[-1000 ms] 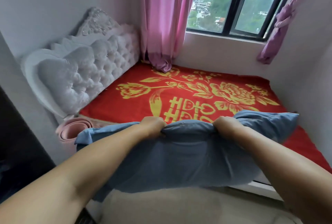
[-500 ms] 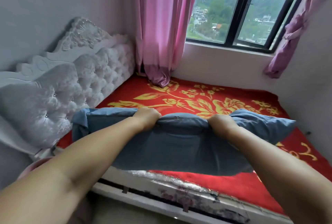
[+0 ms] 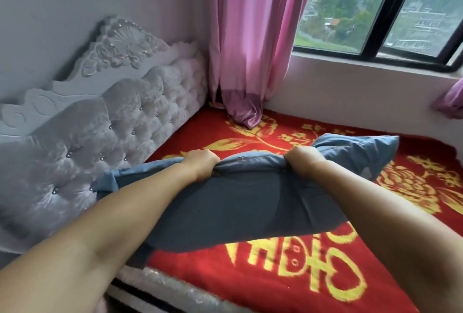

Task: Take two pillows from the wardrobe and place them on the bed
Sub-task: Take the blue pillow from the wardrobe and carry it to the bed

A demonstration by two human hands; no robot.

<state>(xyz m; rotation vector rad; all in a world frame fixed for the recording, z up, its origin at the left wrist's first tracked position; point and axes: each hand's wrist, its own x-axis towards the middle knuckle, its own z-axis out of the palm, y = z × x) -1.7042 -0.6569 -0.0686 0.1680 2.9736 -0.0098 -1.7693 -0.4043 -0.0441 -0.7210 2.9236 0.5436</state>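
Observation:
I hold a blue-grey pillow [image 3: 250,202] stretched out over the bed [image 3: 288,275], which is covered by a red blanket with yellow flowers and characters. My left hand [image 3: 200,166] grips the pillow's far edge left of its middle. My right hand [image 3: 304,162] grips the same edge further right. The pillow hangs above the head end of the bed, its left corner close to the headboard. The wardrobe and a second pillow are out of view.
A tufted white headboard [image 3: 95,132] runs along the left. A pink curtain [image 3: 253,44] hangs in the far corner and touches the blanket. A window [image 3: 375,11] fills the far wall above a white sill. The bed's near edge [image 3: 175,292] lies below my left arm.
I have moved closer and the pillow has travelled from in front of the bed's edge to over the mattress near the headboard. Both hands keep the same grip.

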